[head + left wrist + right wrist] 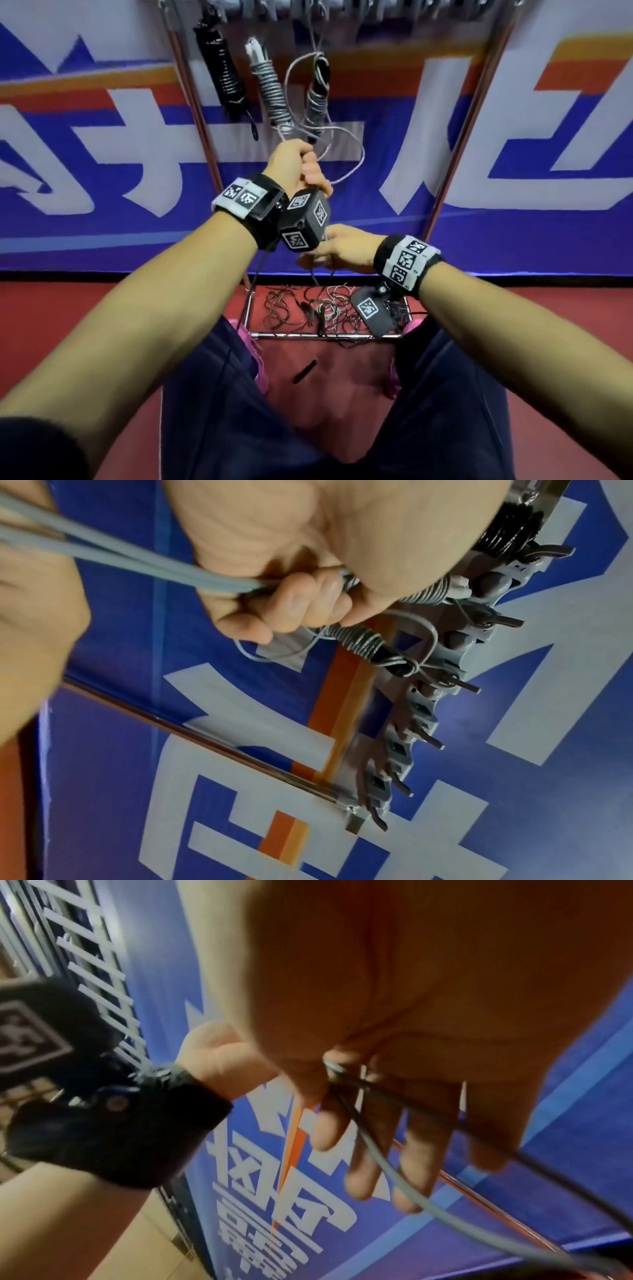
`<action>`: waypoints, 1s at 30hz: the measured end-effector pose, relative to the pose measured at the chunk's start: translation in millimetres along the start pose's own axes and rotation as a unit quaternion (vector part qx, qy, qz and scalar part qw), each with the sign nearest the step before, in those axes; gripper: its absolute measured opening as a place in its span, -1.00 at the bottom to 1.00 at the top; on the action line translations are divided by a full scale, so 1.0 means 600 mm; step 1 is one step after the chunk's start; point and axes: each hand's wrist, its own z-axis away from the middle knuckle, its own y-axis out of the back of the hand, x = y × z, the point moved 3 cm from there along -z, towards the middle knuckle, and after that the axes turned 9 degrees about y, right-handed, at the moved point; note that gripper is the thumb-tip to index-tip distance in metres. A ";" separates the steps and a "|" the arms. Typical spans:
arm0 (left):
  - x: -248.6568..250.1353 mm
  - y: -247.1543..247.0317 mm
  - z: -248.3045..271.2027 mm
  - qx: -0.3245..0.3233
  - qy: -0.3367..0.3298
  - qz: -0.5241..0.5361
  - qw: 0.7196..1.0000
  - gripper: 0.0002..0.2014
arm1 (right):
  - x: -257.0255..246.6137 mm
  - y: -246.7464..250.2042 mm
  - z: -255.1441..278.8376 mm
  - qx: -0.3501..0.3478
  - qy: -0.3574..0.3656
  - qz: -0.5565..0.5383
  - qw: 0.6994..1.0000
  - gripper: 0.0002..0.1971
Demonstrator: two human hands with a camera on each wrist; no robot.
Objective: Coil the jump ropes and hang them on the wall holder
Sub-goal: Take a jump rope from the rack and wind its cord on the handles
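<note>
My left hand [301, 164] is raised in front of the wall and grips a bunch of grey jump rope [358, 154] strands in a fist [287, 601]; a loose loop sticks out above and to the right of it. The strands [120, 558] run down to my right hand [320, 257], just below the left wrist. There the thumb and fingers [359, 1123] pinch a grey cord [404, 1185] and a dark one. The wall holder [428, 693] has a row of hooks. On it hang a black coil [221, 75], a grey coil [270, 92] and a grey-and-black coil [317, 96].
A tangle of loose ropes [308, 308] lies on the red floor inside the base of a chrome rack [322, 335]. The rack's uprights [198, 102] rise on both sides of the hanging coils. A blue banner [102, 137] covers the wall. A black handle [305, 371] lies between my feet.
</note>
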 end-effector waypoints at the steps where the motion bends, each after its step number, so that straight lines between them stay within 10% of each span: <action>1: -0.002 0.009 0.003 0.019 -0.005 -0.024 1.000 -0.57 | 0.003 -0.007 0.001 -0.003 -0.014 0.009 1.000 -0.76; 6: -0.034 0.057 0.005 0.090 -0.048 -0.242 0.965 -0.52 | -0.045 -0.017 0.007 0.059 0.007 -0.097 0.994 -0.67; 15: -0.155 0.112 0.005 -0.071 0.084 -0.243 0.964 -0.07 | -0.130 0.053 -0.004 0.194 0.129 -0.263 0.936 -0.60; 20: -0.153 0.065 0.007 -0.072 0.055 -0.307 0.947 -0.49 | -0.136 0.094 -0.014 0.246 0.134 -0.206 0.938 -0.58; 25: -0.066 0.008 0.012 -0.114 -0.023 -0.146 0.983 -0.47 | -0.092 0.079 0.003 0.129 0.044 -0.110 0.984 -0.26; 30: 0.038 -0.020 0.014 -0.126 -0.070 -0.014 0.989 -0.40 | -0.051 0.025 0.014 0.011 0.017 -0.074 0.997 -0.65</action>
